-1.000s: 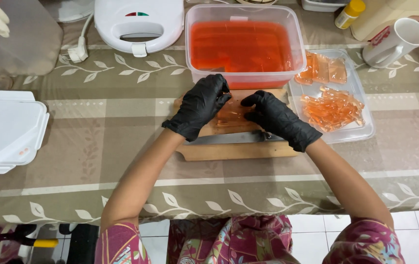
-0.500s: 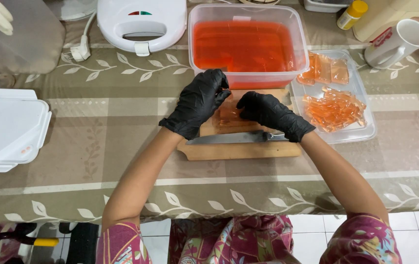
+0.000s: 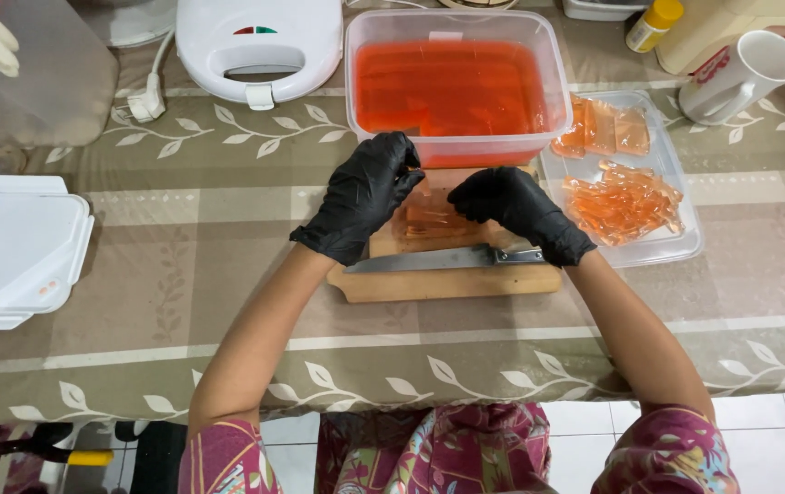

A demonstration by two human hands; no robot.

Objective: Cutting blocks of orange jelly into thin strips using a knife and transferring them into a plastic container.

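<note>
the jelly slab (image 3: 431, 220) lies on the board (image 3: 447, 282), between the left hand (image 3: 365, 194) and right hand (image 3: 513, 207). both gloved hands curl over its ends, fingers bent and touching it; whether they grip it i cannot tell. it is orange, clear, flat and scored into strips. a knife (image 3: 443, 260) rests on the board just in front of it. since the earlier frame the hands have drawn slightly apart, baring more jelly. the tub (image 3: 452, 84) stands behind, the tray (image 3: 667, 247) beside.
</note>
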